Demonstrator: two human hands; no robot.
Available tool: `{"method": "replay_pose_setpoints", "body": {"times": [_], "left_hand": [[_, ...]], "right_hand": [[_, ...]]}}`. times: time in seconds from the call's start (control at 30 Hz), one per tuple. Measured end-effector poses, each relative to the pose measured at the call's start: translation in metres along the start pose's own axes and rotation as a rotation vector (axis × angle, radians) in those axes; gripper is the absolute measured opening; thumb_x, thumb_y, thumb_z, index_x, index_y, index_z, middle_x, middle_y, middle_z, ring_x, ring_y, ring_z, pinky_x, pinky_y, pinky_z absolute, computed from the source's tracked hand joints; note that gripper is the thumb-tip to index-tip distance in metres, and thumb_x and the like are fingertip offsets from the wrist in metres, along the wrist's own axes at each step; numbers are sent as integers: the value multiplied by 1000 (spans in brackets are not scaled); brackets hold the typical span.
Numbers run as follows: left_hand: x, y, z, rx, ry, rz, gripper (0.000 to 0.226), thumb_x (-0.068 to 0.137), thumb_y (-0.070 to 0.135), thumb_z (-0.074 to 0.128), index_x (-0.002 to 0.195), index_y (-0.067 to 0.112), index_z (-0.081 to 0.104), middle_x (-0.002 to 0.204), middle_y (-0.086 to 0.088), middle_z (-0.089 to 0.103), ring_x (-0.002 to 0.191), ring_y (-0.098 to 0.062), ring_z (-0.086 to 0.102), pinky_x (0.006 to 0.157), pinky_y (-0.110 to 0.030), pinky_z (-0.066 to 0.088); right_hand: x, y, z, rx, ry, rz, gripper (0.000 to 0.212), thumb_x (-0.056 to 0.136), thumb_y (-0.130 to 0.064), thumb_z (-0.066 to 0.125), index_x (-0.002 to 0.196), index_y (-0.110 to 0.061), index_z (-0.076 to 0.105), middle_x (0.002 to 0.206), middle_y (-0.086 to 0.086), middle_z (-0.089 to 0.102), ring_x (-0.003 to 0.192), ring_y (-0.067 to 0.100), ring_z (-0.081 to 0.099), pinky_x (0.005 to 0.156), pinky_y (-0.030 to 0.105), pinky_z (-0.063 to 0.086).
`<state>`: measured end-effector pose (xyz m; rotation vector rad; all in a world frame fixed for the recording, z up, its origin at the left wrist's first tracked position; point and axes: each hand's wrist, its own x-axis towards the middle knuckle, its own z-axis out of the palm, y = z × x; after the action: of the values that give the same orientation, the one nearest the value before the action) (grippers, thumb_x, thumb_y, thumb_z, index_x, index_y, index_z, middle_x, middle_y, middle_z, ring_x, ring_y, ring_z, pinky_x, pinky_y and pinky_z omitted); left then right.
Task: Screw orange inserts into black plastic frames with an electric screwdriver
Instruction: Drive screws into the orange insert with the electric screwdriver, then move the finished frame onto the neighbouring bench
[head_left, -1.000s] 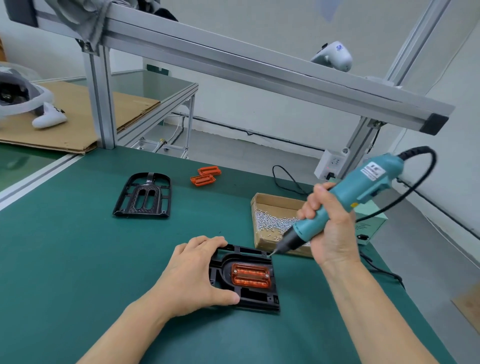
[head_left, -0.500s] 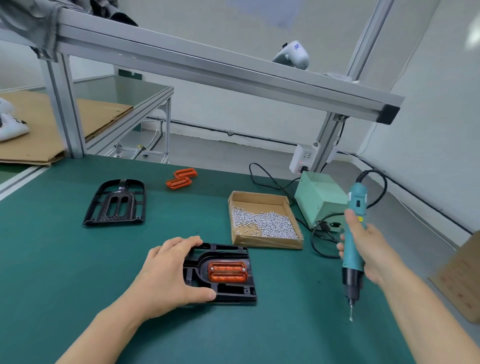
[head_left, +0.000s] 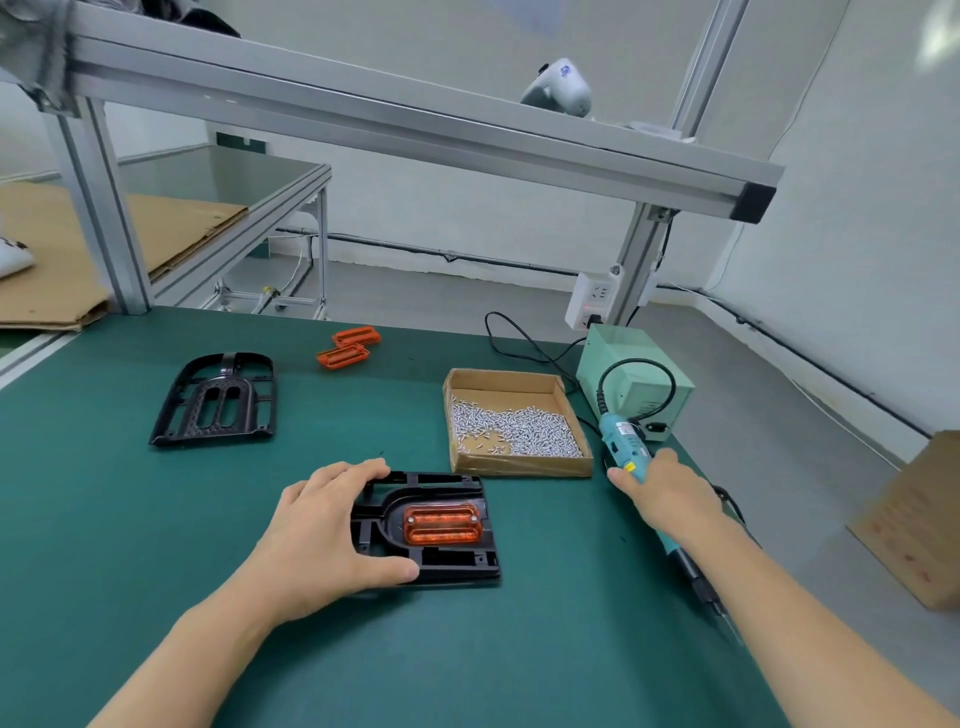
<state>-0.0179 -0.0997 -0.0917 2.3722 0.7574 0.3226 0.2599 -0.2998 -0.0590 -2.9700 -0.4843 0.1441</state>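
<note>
Left hand (head_left: 332, 540) grips frame (head_left: 447, 561); right (head_left: 670, 493) (curled) holds screwdriver (head_left: 626, 447).

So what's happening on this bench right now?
A person is assembling black plastic frames. The left hand holds one frame flat on the green mat, with an orange insert seated in it. The right hand lies on the electric screwdriver, which is down on the mat beside the box of screws. Another frame and two loose inserts wait farther back.
</note>
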Motion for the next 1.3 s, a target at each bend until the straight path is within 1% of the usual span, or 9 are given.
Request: {"method": "replay_pose_setpoints", "body": {"times": [0.13,0.33,0.43,0.6,0.73,0.8,0.87,1.03,1.3], "left_hand": [[-1,-1,0,-10,-2,-4,101,51,68,73,139,46,27,142,14,30,131,-21,21,108,-35,28],[0,-1,-1,-2,0,3,104,50,69,72,140,44,26,142,13,31,131,-21,21,108,-37,28],[0,0,-1,1,-2,11,105,51,69,73,141,43,25,143,13,30,133,-21,19,109,-37,26],[0,1,-4,40,-9,54,108,52,70,74,143,42,22,143,14,29,134,-16,15,111,-34,19],[0,1,-5,76,-2,100,108,54,67,76,143,41,21,143,13,30,129,-5,13,111,-28,13],[1,1,-8,78,-13,118,107,55,64,77,143,40,22,139,16,30,115,7,11,112,-29,11],[2,0,-12,81,-45,132,106,56,60,79,144,39,22,134,19,28,101,14,9,114,-31,4],[9,-9,-25,154,-39,186,98,66,51,76,145,38,21,144,20,27,139,5,1,113,-30,-14],[-11,-23,-11,240,300,-203,65,86,58,53,138,26,33,145,10,37,142,-11,16,117,-38,7]], "right_hand": [[1,-4,5,-234,52,-18,64,89,-68,45,119,-12,42,110,5,60,98,25,60,66,31,41],[4,-2,3,-341,17,-28,70,86,-76,40,122,-16,46,95,-1,51,84,20,52,60,28,38],[-2,-6,-2,-337,58,-60,71,88,-74,38,126,-15,46,111,3,54,100,22,56,69,31,44],[-33,-48,-6,-165,321,-505,49,98,-52,41,124,-13,54,119,5,55,110,24,51,87,35,41],[-61,-86,6,92,109,-910,42,102,-36,41,141,-19,43,141,-2,49,129,13,41,107,25,28],[-69,-101,17,83,4,-1038,44,104,-29,40,147,-19,36,150,-3,41,138,12,33,113,25,21],[-73,-112,27,53,-30,-1109,44,104,-22,40,147,-16,36,151,0,40,138,15,32,113,29,25],[-71,-122,39,-34,31,-1090,44,101,-19,43,145,-16,36,141,0,49,127,21,39,101,34,35],[-75,-111,45,247,-74,-812,51,96,-42,52,143,-22,42,137,-4,49,127,14,41,102,30,35]]}}
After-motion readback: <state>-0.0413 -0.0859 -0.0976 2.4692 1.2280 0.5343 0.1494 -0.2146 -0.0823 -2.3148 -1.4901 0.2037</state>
